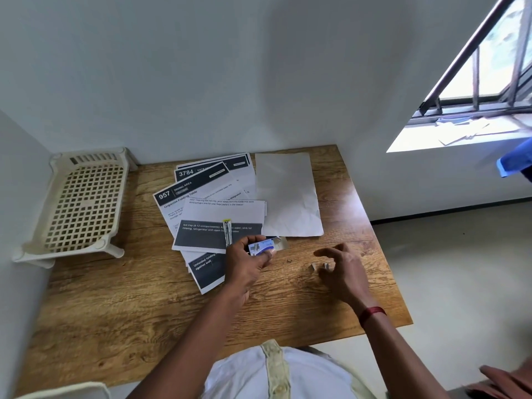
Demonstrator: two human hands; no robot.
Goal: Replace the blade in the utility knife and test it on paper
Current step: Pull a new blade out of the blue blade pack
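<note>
— Two hands over the wooden table (pixel 115 306). What is the left one doing?

— The left hand (pixel 247 264) is pinching a small blue-and-white blade packet (pixel 261 247) between thumb and fingers, holding it just above the table edge of the printed sheets (pixel 207 203). A clear flap or wrapper is sticking out at the packet's right end; I cannot tell what it is.

— And the right?

— The right hand (pixel 341 269) is hovering low over the bare wood, fingers curled and spread, gripping nothing that I can make out. A red band (pixel 371 313) is sitting on that wrist. Two small grey pieces (pixel 319 266) are lying on the table right at its fingertips, and a third tiny bit (pixel 289 260) is lying apart, between the two hands. Too small to name.

— Where is the knife?

— A slim clear-bodied utility knife (pixel 227 232) with a yellow end is lying on the dark band of the nearest printed sheet, pointing away from the person, just beyond the left hand's knuckles. Nobody is touching it.

— Paper for the test?

— A blank white sheet (pixel 288 194), slightly creased, is lying flat to the right of the fanned printed sheets, its near corner close to the packet.

— Anything else on the table?

— A cream plastic lattice rack (pixel 83 203) is standing at the far left, against the wall.
</note>
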